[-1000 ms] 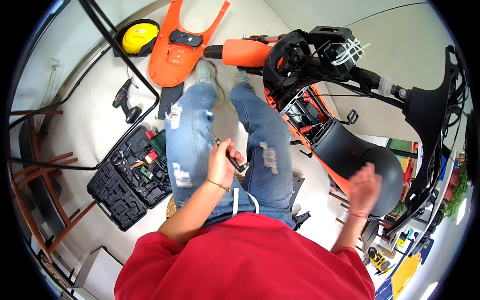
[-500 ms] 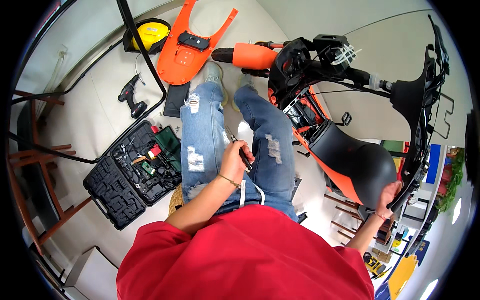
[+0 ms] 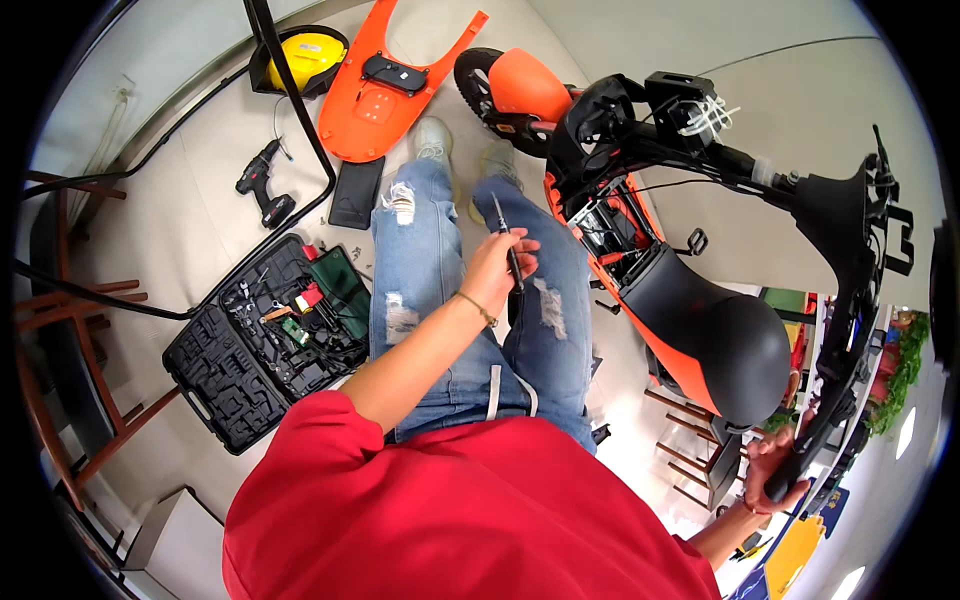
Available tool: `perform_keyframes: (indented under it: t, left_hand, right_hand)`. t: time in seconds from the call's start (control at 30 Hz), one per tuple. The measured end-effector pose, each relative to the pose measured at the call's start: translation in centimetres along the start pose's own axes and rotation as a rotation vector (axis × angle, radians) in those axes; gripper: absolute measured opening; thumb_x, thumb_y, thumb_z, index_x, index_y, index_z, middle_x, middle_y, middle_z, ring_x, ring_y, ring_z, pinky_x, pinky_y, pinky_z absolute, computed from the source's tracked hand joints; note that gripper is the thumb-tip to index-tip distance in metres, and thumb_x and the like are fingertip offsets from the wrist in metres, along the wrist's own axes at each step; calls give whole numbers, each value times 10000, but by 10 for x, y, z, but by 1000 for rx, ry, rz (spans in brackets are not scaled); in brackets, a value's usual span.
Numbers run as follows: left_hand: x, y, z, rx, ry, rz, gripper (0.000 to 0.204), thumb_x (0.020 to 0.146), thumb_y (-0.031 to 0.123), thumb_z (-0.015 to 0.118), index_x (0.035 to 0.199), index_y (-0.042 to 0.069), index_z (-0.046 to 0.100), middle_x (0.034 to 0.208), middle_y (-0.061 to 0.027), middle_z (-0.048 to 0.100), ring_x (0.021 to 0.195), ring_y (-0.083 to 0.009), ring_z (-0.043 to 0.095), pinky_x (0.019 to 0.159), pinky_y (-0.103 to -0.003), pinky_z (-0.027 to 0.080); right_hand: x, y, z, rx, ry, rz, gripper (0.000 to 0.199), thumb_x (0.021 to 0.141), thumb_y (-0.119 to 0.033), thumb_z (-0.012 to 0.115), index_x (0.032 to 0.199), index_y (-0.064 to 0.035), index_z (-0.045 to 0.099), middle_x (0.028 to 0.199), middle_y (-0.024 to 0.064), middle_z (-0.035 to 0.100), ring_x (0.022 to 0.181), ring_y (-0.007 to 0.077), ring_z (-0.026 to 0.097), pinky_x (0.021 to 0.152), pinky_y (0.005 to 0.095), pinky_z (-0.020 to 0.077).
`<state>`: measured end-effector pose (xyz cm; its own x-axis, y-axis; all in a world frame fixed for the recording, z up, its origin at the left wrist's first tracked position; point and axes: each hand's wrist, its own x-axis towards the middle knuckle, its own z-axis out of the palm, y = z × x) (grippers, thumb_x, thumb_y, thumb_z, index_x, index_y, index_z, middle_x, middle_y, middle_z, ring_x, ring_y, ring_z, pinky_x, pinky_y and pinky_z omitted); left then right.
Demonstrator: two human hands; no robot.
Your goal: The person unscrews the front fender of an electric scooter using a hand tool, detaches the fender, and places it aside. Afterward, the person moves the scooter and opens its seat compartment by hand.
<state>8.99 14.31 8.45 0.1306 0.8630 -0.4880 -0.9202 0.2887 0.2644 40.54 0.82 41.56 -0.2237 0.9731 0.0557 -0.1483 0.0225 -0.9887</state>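
A: ok so what's in the left hand (image 3: 495, 268)? I'm standing off to the side.

B: A slim tool (image 3: 514, 265) with a dark handle, dead center of the frame, thin metal tip up. Fingers are closed loosely round the handle, probably so the point sits clear of the jeans (image 3: 465, 370).

A: and the right hand (image 3: 768, 468)?

B: Lower right, fingers curled round the end of a black handlebar grip (image 3: 793, 468). Can't tell how tight. My guess is it's steadying the orange-and-black bike (image 3: 680, 290), which fills the right side.

A: What about the orange panel (image 3: 350, 122) top center-left?

B: Flat on the floor past the feet, likely parked there to be out of the way. The open tool case (image 3: 235, 395), left of the legs, looks placed for easy reach.
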Motion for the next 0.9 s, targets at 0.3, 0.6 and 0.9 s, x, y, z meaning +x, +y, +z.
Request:
perform_keyframes:
  t: [0.3, 0.6, 0.9]
  left_hand:
    - [106, 47, 37, 146, -63, 162, 230, 939, 170, 471, 1023, -42, 489, 989, -172, 611, 798, -217, 640, 728, -342, 557]
    - [215, 88, 8, 409, 5, 125, 349, 949, 331, 429, 1005, 10, 556, 720, -104, 637, 527, -116, 543, 503, -242, 430]
    - [283, 118, -17, 816, 179, 280, 239, 906, 263, 525, 877, 26, 540, 624, -5, 518, 497, -85, 434, 464, -247, 356]
  right_hand:
    - [87, -12, 28, 407, -531, -114, 654, 627, -61, 787, 1076, 46, 324, 545, 189, 600, 344, 248, 533, 326, 275, 429]
    - [217, 93, 69, 508, -771, -215, 178, 852, -135, 539, 991, -27, 516, 832, 118, 639, 739, 212, 617, 637, 320, 449]
    - [351, 345, 132, -228, -133, 693, 259, 921, -143, 536, 1138, -4, 515, 1065, 99, 599, 991, 188, 579, 862, 322, 454]
